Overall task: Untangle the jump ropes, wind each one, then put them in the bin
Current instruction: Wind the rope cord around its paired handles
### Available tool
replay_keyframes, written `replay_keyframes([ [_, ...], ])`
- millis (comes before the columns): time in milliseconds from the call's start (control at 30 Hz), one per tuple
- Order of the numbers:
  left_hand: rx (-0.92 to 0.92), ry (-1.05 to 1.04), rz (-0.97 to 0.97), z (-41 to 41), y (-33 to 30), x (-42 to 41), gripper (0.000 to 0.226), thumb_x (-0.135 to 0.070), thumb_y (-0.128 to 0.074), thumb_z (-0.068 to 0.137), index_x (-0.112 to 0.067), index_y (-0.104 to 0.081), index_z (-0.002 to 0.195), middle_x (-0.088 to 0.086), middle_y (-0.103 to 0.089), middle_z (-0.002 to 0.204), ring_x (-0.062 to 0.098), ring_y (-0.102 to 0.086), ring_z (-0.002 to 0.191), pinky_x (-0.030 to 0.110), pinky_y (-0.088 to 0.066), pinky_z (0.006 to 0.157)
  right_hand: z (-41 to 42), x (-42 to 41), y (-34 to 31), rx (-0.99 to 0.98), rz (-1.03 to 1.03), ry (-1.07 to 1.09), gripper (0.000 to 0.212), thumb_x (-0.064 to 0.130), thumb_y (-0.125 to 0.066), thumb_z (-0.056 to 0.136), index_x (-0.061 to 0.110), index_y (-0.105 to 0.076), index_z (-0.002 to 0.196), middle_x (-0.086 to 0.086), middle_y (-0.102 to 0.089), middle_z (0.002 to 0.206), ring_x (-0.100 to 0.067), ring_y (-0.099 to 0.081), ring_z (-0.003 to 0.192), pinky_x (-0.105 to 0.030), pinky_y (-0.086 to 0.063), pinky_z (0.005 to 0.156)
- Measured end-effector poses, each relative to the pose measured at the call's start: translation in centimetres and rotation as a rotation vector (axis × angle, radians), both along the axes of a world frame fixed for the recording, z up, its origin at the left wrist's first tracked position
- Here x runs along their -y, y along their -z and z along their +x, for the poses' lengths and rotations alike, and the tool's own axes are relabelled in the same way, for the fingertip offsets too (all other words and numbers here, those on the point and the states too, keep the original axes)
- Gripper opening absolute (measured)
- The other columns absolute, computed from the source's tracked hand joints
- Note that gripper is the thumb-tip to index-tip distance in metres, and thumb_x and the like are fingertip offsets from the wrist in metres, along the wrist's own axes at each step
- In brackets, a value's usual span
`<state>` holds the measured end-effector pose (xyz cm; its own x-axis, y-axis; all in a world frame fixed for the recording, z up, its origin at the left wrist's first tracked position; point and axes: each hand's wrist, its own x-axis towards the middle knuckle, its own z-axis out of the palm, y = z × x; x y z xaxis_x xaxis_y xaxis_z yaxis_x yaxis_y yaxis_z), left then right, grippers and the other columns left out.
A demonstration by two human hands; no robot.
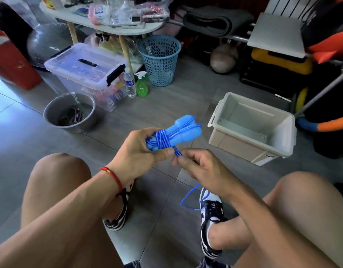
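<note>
The blue plastic jump rope (172, 135) sits in mid-air above your knees, its two chunky blue handles laid side by side and the cord lashed around them in tight turns. Your left hand (139, 149) has its fingers curled round the handle ends, clamping the pair together so the wraps cannot slip loose. Your right hand (201, 167) pinches the cord just where it leaves the bundle, keeping tension on it; the loose blue tail (188, 198) drops below that hand and loops over your dark-and-white sneaker (211, 211). Judging by that short remainder, the winding of this rope is nearly done and only the last turns and a tuck are left.

The beige rectangular plastic bin (282, 140) stands open on the grey tiled floor (166, 105), just beyond your right hand, within easy reach for the drop; nothing shows inside it. Farther left, a round grey metal bucket (50, 113) holds a dark tangle that may be more rope, though I cannot tell for sure.
</note>
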<state>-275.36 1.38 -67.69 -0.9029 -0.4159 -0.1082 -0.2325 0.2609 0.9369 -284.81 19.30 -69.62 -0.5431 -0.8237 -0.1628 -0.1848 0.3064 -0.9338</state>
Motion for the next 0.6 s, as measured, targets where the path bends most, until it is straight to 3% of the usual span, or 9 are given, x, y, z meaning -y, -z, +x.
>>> replay_keyframes([
  [33,0.034,-0.014,-0.084,-0.1,0.0,0.1,0.038,-0.032,-0.084,0.070,-0.025,-0.074,0.106,0.003,-0.076,0.090,0.014,-0.067,0.077,0.039,-0.057,0.078,0.3,0.1,-0.1,-0.045,0.039,0.024,0.024,0.022,-0.052,0.105,0.023,-0.069,0.088,0.020,-0.051,0.055,0.001,-0.046,0.054,-0.020,-0.036,0.060],
  [100,0.078,-0.035,-0.231,-0.1,0.3,-0.1,0.036,-0.035,-0.085,0.070,-0.030,-0.073,0.103,-0.004,-0.073,0.085,0.012,-0.066,0.076,0.030,-0.055,0.074,0.8,0.3,-0.2,-0.114,0.100,0.072,0.031,0.033,-0.047,0.102,0.023,-0.065,0.079,0.011,-0.055,0.060,-0.006,-0.050,0.059,-0.033,-0.042,0.064],
  [200,0.087,-0.061,-0.386,-0.2,0.4,-0.8,0.037,-0.026,-0.086,0.077,-0.031,-0.070,0.110,-0.011,-0.071,0.084,0.003,-0.064,0.077,0.010,-0.045,0.068,1.6,0.7,-0.2,-0.033,0.097,0.214,0.036,0.027,-0.046,0.104,0.021,-0.066,0.075,0.006,-0.056,0.062,-0.014,-0.057,0.063,-0.036,-0.049,0.071],
  [233,0.082,-0.081,-0.425,-0.3,0.6,-0.8,0.040,-0.026,-0.086,0.077,-0.031,-0.069,0.113,-0.011,-0.071,0.085,0.005,-0.064,0.080,0.012,-0.047,0.071,2.0,1.0,-0.2,0.001,0.092,0.265,0.036,0.025,-0.046,0.104,0.020,-0.068,0.077,0.007,-0.050,0.058,-0.013,-0.052,0.057,-0.035,-0.047,0.065],
  [333,0.074,-0.120,-0.558,-0.8,1.1,-1.1,0.047,-0.025,-0.084,0.077,-0.026,-0.066,0.121,-0.006,-0.072,0.094,0.022,-0.066,0.090,0.035,-0.052,0.081,2.9,1.6,-0.7,0.001,0.084,0.367,0.031,0.025,-0.050,0.100,0.017,-0.075,0.084,0.004,-0.036,0.058,-0.011,-0.032,0.052,-0.027,-0.030,0.053],
  [433,-0.027,-0.093,-0.754,-0.9,1.7,-2.1,0.047,-0.014,-0.083,0.074,-0.018,-0.065,0.117,0.000,-0.069,0.096,0.031,-0.064,0.086,0.036,-0.050,0.072,3.2,2.0,-0.9,0.076,-0.018,0.488,0.037,0.035,-0.059,0.096,0.004,-0.074,0.084,0.004,-0.035,0.053,-0.009,-0.033,0.052,-0.025,-0.029,0.053],
  [500,-0.125,-0.044,-0.940,-0.8,2.0,-2.7,0.047,-0.007,-0.077,0.074,-0.015,-0.063,0.118,0.002,-0.065,0.095,0.032,-0.060,0.077,0.041,-0.050,0.068,3.3,2.3,-1.2,0.228,-0.101,0.606,0.048,0.048,-0.063,0.095,0.005,-0.075,0.078,0.011,-0.035,0.046,-0.006,-0.033,0.046,-0.020,-0.029,0.049],
  [600,-0.202,0.061,-1.066,-0.5,2.0,-3.4,0.056,-0.005,-0.061,0.080,-0.017,-0.054,0.135,-0.001,-0.061,0.115,0.027,-0.055,0.085,0.043,-0.043,0.070,2.7,2.4,-1.5,0.351,-0.196,0.765,0.056,0.052,-0.069,0.089,0.006,-0.058,0.059,0.006,-0.025,0.049,-0.009,-0.021,0.045,-0.024,-0.022,0.047],
])
